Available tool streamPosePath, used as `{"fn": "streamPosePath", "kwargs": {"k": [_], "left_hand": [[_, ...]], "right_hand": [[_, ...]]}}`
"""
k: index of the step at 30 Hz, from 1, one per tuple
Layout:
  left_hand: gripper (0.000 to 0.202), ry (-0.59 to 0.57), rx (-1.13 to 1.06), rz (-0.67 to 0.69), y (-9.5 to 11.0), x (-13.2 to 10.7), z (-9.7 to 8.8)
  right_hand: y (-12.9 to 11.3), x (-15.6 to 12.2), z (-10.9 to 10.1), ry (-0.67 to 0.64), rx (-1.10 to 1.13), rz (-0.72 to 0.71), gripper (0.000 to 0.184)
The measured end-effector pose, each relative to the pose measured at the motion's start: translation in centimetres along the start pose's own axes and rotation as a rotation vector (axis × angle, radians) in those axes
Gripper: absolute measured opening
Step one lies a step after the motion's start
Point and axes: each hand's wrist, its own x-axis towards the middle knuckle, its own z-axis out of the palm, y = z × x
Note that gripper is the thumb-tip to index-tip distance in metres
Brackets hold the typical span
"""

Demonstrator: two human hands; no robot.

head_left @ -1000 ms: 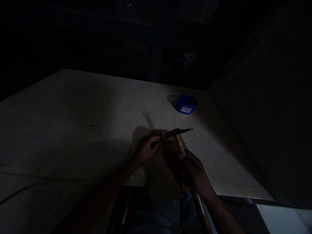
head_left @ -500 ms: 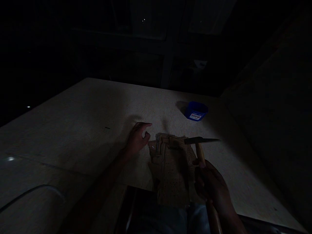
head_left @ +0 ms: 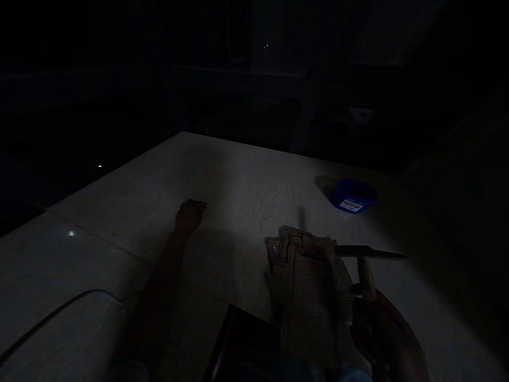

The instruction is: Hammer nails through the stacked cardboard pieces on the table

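My right hand [head_left: 387, 331] is closed around the wooden handle of a hammer [head_left: 366, 273], whose dark metal head tapers to a thin end on the right. The hammer is raised beside the right edge of a worn, torn cardboard piece [head_left: 308, 297], which has many small holes. My left hand [head_left: 189, 216] is down on the table, well left of the cardboard. Its fingers are curled together, and a small dark sliver shows at the fingertips. Darkness hides whether they grip it.
A blue plastic tub [head_left: 353, 197] with a white label stands at the back right of the pale table [head_left: 254, 196]. A cable [head_left: 79, 297] curves over the near left. A dark, glossy edge [head_left: 222, 342] shows close to my lap.
My left hand has moved left, away from the cardboard's corner, and its fingers have drawn together. The camera has turned left, shifting the scene rightward. My right hand still grips the hammer.
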Motion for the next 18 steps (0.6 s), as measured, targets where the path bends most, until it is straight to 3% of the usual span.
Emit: {"fn": "streamPosePath", "kwargs": {"k": [6,11,15,18], "left_hand": [[0.020,0.038,-0.081,-0.087,0.7,0.3,0.0],[0.019,0.038,-0.224,-0.041,2.4,0.4,-0.7],[0.021,0.049,-0.531,0.134,7.8,-0.9,-0.8],[0.032,-0.102,-0.748,0.283,13.3,-3.1,-0.6]], "right_hand": [[-0.2,-0.7,1.1,0.036,-0.021,0.002,0.053],[0.1,-0.9,1.3,0.016,-0.029,-0.001,0.051],[-0.2,-1.2,1.6,-0.003,-0.029,-0.022,0.051],[-0.3,-1.3,1.7,-0.016,0.013,-0.046,0.048]]}}
